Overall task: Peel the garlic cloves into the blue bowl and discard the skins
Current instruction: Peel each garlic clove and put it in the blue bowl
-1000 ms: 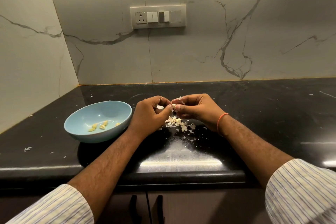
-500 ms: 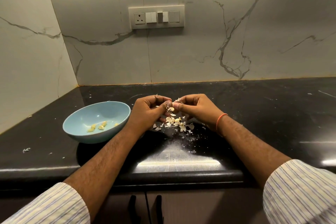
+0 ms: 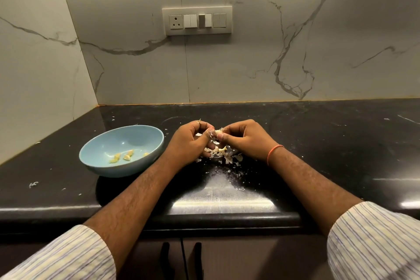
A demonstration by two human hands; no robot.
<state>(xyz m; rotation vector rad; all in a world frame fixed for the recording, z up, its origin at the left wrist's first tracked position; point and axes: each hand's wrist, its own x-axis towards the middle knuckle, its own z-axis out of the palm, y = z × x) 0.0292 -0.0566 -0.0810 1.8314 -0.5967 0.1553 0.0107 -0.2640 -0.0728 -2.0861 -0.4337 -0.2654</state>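
Your left hand [image 3: 189, 141] and right hand [image 3: 244, 137] both pinch one garlic clove [image 3: 218, 131] above the skins [image 3: 223, 154], with the blue bowl [image 3: 100, 167] at 9 o'clock on the surface [image 3: 318, 143]. It looks small, firm and slippery, its skin papery, so grip its ends with your fingertips.

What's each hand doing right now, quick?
Left hand: fingers curled, pinching the garlic clove.
Right hand: fingers curled, pinching the same clove from the other side.
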